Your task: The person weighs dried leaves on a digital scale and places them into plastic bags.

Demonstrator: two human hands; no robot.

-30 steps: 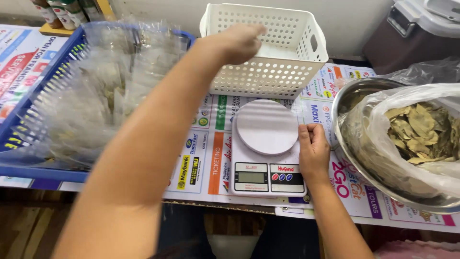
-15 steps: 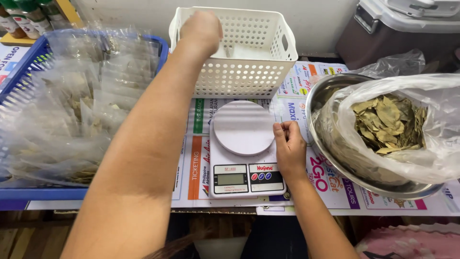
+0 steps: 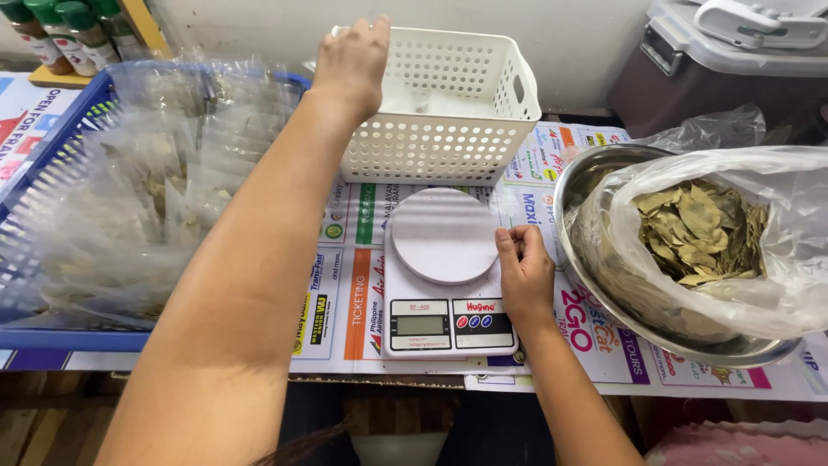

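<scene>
Right hand [image 3: 523, 274] stays beside right edge of white digital kitchen scale with round platform [image 3: 444, 272], fingers loosely curled, touching scale, holding nothing. Left hand [image 3: 352, 60] has moved left along far rim of white perforated plastic basket [image 3: 448, 103], now gripping its far-left corner. Steel bowl of dried leaves in clear bag [image 3: 690, 250] right.

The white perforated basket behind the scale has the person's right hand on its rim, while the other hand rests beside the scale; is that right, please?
Not quite: the head view shows the left hand on the rim of the white perforated basket. The right hand is the one resting beside the scale.
</scene>
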